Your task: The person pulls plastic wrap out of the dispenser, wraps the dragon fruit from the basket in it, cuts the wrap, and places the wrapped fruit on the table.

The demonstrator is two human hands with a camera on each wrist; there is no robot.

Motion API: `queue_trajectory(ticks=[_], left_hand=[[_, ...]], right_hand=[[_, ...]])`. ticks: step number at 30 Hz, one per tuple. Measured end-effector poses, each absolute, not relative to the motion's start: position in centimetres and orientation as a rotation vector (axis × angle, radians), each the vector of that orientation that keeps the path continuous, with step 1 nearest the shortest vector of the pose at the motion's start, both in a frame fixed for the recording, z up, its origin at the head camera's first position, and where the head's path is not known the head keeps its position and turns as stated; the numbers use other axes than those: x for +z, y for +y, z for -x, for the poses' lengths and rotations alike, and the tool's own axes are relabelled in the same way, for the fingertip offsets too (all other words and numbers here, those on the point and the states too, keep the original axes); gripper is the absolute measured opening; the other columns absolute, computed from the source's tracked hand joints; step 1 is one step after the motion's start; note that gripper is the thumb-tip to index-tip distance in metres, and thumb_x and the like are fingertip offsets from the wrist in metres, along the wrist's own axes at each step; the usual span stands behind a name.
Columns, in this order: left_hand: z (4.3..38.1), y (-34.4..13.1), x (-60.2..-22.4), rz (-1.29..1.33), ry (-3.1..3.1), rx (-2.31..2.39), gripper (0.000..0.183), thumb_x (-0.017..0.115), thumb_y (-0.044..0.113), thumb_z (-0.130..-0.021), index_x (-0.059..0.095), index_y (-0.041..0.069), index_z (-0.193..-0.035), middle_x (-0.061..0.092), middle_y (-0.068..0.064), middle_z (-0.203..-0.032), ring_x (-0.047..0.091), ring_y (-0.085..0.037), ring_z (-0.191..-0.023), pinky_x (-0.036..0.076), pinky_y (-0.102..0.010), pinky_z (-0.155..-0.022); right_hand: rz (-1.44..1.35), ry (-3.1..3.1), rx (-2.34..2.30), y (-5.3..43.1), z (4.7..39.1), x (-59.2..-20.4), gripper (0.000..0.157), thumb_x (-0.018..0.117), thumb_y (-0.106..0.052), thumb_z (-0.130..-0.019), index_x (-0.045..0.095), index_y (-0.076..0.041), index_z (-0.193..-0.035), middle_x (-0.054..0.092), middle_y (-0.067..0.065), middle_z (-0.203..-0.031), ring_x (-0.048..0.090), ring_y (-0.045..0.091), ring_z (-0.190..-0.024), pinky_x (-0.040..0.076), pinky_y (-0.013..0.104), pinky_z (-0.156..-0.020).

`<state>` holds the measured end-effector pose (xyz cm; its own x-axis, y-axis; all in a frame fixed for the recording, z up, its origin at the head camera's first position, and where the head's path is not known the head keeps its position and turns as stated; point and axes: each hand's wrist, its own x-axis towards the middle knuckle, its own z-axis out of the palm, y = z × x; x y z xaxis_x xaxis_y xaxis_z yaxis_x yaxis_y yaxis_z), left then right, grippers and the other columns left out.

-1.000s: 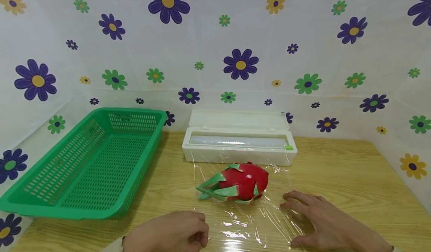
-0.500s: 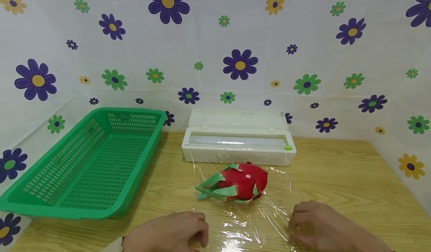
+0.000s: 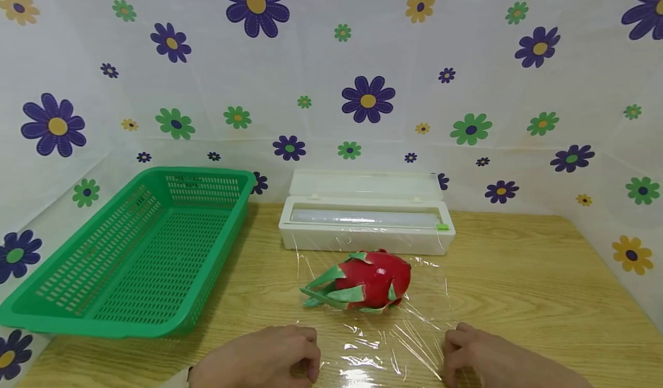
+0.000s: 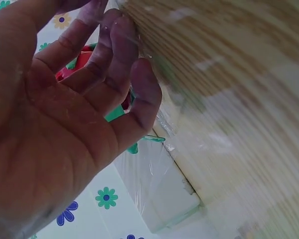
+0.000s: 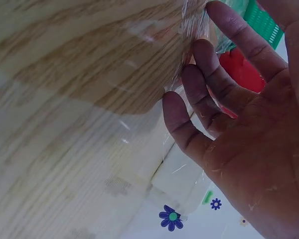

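In head view only, whole dragonfruit [image 3: 374,280]

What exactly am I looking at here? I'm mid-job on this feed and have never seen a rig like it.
There is no machine: a person works with bare hands. The wide picture comes from a camera on their head, looking forward and down; the two close ones come from cameras on each wrist, showing each palm.

On the wooden table, a green basket sits to the left. At the back is a white box, lid open, with a roll of film inside. A red dragon fruit lies in front of it. Clear film runs from the box toward the left hand and right hand, which both appear to pinch it.
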<state>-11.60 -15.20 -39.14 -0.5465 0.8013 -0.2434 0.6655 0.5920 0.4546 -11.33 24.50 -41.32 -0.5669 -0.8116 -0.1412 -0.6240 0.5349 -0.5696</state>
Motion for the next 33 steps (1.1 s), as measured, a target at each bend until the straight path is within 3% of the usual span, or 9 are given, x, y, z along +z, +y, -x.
queue_trajectory(ticks=[8, 15, 18, 21, 24, 27, 29, 33], left_hand=[[11.7, -15.4, -38.5, -1.229, 2.406, 0.676, 0.015, 0.067, 0.017, -0.093, 0.064, 0.030, -0.087, 0.053, 0.021, -0.084, 0.049, 0.007, -0.079, 0.046, -0.011, -0.075], [11.3, -15.3, -37.3, -1.191, 2.524, 0.839, 0.026, 0.066, 0.011, -0.087, 0.057, 0.035, -0.084, 0.052, 0.020, -0.097, 0.053, -0.001, -0.093, 0.048, -0.016, -0.082], [11.1, -15.2, -37.3, -1.194, 2.588, 0.848, 0.028, 0.066, 0.009, -0.086, 0.054, 0.034, -0.085, 0.058, 0.018, -0.112, 0.054, -0.004, -0.107, 0.049, -0.022, -0.090], [11.2, -15.2, -37.2, -1.150, 2.587, 0.845, 0.025, 0.061, 0.010, -0.090, 0.052, 0.033, -0.085, 0.065, 0.016, -0.122, 0.056, -0.005, -0.116, 0.049, -0.027, -0.094], [11.3, -15.2, -37.2, -1.084, 2.507, 0.861, 0.018, 0.055, 0.015, -0.098, 0.053, 0.032, -0.091, 0.070, 0.018, -0.118, 0.059, -0.001, -0.108, 0.050, -0.026, -0.090], [11.3, -15.4, -37.3, -1.047, 2.429, 0.889, 0.012, 0.053, 0.020, -0.102, 0.056, 0.030, -0.098, 0.072, 0.021, -0.108, 0.058, 0.004, -0.087, 0.050, -0.021, -0.080], [11.4, -15.4, -37.4, -1.026, 2.385, 0.896, 0.008, 0.052, 0.023, -0.104, 0.056, 0.030, -0.102, 0.069, 0.024, -0.097, 0.053, 0.006, -0.076, 0.049, -0.018, -0.072], [11.4, -15.4, -37.6, -0.995, 2.334, 0.876, 0.004, 0.051, 0.032, -0.105, 0.055, 0.033, -0.107, 0.055, 0.023, -0.079, 0.048, 0.005, -0.067, 0.045, -0.015, -0.063]], right_hand=[[1.280, 2.415, -0.634, 24.6, 11.3, -41.5, 0.013, 0.071, -0.053, -0.092, 0.069, -0.040, -0.090, 0.053, -0.024, -0.097, 0.039, -0.008, -0.089, 0.039, 0.011, -0.070], [1.102, 2.378, -0.610, 24.4, 11.5, -41.0, 0.015, 0.071, -0.054, -0.091, 0.069, -0.039, -0.092, 0.054, -0.025, -0.097, 0.041, -0.007, -0.088, 0.043, 0.015, -0.071], [0.983, 2.339, -0.689, 24.6, 11.4, -40.8, 0.009, 0.071, -0.047, -0.094, 0.069, -0.038, -0.092, 0.054, -0.023, -0.096, 0.046, -0.007, -0.088, 0.047, 0.017, -0.073], [1.005, 2.324, -0.822, 25.0, 11.4, -40.7, 0.007, 0.073, -0.028, -0.094, 0.069, -0.034, -0.091, 0.055, -0.019, -0.095, 0.050, -0.006, -0.087, 0.047, 0.018, -0.074], [1.117, 2.362, -0.904, 25.4, 11.4, -40.6, 0.016, 0.075, -0.015, -0.090, 0.070, -0.030, -0.089, 0.054, -0.015, -0.093, 0.050, -0.005, -0.088, 0.044, 0.018, -0.072], [1.073, 2.416, -0.905, 25.5, 11.3, -40.3, 0.016, 0.076, -0.018, -0.089, 0.070, -0.032, -0.085, 0.051, -0.013, -0.095, 0.049, -0.002, -0.091, 0.042, 0.019, -0.071], [0.948, 2.416, -0.877, 25.5, 11.2, -40.1, 0.013, 0.074, -0.026, -0.091, 0.069, -0.036, -0.085, 0.053, -0.015, -0.104, 0.049, -0.001, -0.098, 0.043, 0.019, -0.075], [0.935, 2.382, -0.866, 25.5, 11.1, -40.0, 0.014, 0.071, -0.024, -0.094, 0.066, -0.035, -0.085, 0.063, -0.015, -0.121, 0.055, 0.003, -0.110, 0.050, 0.021, -0.090]])
